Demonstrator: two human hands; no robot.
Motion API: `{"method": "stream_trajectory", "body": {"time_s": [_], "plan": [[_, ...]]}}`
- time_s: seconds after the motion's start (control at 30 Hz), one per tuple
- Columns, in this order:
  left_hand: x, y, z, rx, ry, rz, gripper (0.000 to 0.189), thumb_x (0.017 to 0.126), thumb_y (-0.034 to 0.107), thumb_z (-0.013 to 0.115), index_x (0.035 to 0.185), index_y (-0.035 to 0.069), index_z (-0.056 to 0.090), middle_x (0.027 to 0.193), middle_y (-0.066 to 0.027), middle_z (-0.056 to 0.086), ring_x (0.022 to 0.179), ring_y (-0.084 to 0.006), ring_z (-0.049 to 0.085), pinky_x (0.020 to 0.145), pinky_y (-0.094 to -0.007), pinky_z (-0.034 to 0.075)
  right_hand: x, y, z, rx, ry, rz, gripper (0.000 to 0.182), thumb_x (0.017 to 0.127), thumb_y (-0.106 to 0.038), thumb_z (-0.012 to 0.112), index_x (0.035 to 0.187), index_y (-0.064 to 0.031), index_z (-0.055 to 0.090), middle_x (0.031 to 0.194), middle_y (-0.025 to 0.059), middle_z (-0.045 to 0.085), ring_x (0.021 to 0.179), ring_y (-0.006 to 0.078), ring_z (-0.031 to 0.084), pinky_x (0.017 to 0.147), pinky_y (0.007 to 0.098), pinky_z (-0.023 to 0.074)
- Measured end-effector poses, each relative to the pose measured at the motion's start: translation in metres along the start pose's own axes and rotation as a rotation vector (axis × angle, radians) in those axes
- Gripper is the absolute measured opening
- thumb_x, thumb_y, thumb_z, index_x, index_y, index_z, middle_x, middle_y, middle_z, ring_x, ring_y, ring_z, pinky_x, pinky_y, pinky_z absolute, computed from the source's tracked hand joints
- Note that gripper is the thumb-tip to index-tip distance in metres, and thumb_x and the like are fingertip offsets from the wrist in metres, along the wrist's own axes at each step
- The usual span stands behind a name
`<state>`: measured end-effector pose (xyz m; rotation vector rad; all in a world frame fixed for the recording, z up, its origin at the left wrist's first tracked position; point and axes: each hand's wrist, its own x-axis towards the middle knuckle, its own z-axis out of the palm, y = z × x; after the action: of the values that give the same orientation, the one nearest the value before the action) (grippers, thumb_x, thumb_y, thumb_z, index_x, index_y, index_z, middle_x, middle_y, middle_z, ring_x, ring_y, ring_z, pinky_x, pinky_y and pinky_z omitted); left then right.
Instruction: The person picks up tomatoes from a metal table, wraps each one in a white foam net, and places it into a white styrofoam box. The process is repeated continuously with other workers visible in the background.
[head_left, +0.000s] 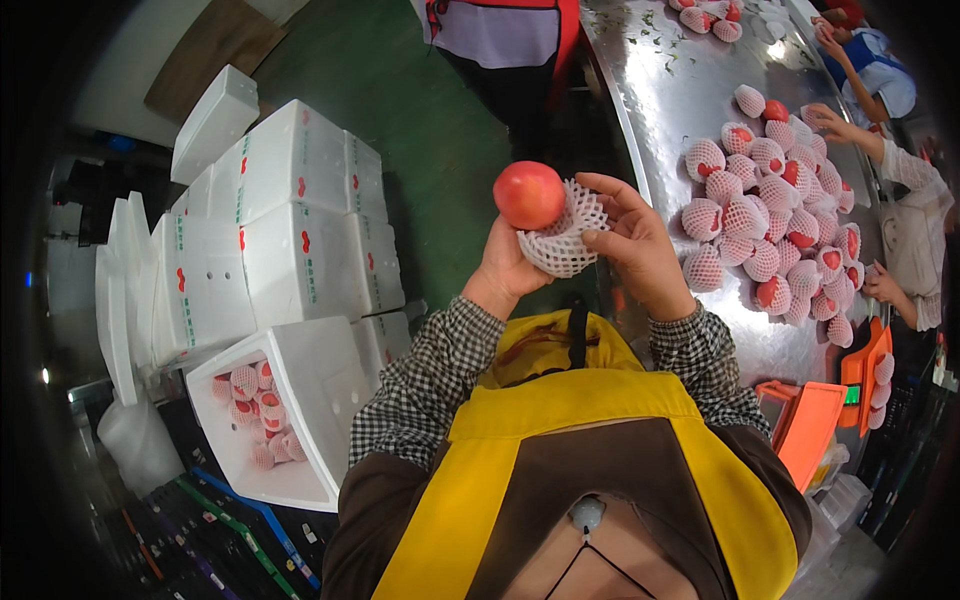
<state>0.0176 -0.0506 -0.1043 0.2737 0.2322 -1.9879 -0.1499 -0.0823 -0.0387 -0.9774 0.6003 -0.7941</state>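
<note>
In my left hand (510, 259) lies a red tomato (529, 195), bare on top, with a white foam net sleeve (564, 244) against its lower right side. My right hand (634, 236) pinches the edge of that sleeve between thumb and fingers. To the right, a large heap of tomatoes in foam nets (780, 202) rests on the metal table (667, 90). At the lower left, an open white foam box (315, 405) holds several more netted tomatoes (259, 405).
White foam boxes (285, 247) are stacked on the left, with lids beside them. Two people's hands (836, 124) (885, 285) reach to the heap from the far side. Another person (502, 37) stands ahead. An orange scale (862, 367) and orange tray (810, 435) are at lower right.
</note>
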Motion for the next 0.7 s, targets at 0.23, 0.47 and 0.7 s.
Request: {"method": "stream_trajectory", "body": {"time_s": [0.23,0.47,0.7], "plan": [[0.002,0.0,0.001,-0.007,-0.004,0.032,0.052,0.094,0.046,0.046,0.123,0.003,0.053,0.123,-0.0166,0.057,0.112,-0.0328,0.057,0.096,-0.0497,0.047,0.001,-0.004,-0.003,-0.019,-0.008,-0.008,0.06,0.076,0.01,0.059,0.133,-0.0018,0.046,0.116,0.0062,0.056,0.105,0.0136,0.057,0.09,0.0264,0.0473],[-0.022,0.023,-0.006,0.439,0.134,0.383,0.042,0.096,0.036,0.049,0.119,0.002,0.055,0.117,-0.0118,0.06,0.108,-0.0259,0.059,0.095,-0.0384,0.048,0.016,0.01,0.011,-0.01,-0.037,0.037,0.057,0.078,0.009,0.058,0.133,-0.0006,0.045,0.117,0.0067,0.055,0.107,0.0151,0.056,0.09,0.0266,0.0476],[-0.096,0.052,0.02,2.076,0.587,1.062,0.026,0.084,0.008,0.063,0.111,0.005,0.063,0.091,-0.0076,0.057,0.083,-0.0235,0.06,0.069,-0.0309,0.051,0.044,0.085,0.046,0.129,-0.265,0.368,0.058,0.092,-0.028,0.063,0.139,-0.0066,0.037,0.125,0.0071,0.054,0.114,0.0152,0.054,0.09,0.0298,0.0501]]}}
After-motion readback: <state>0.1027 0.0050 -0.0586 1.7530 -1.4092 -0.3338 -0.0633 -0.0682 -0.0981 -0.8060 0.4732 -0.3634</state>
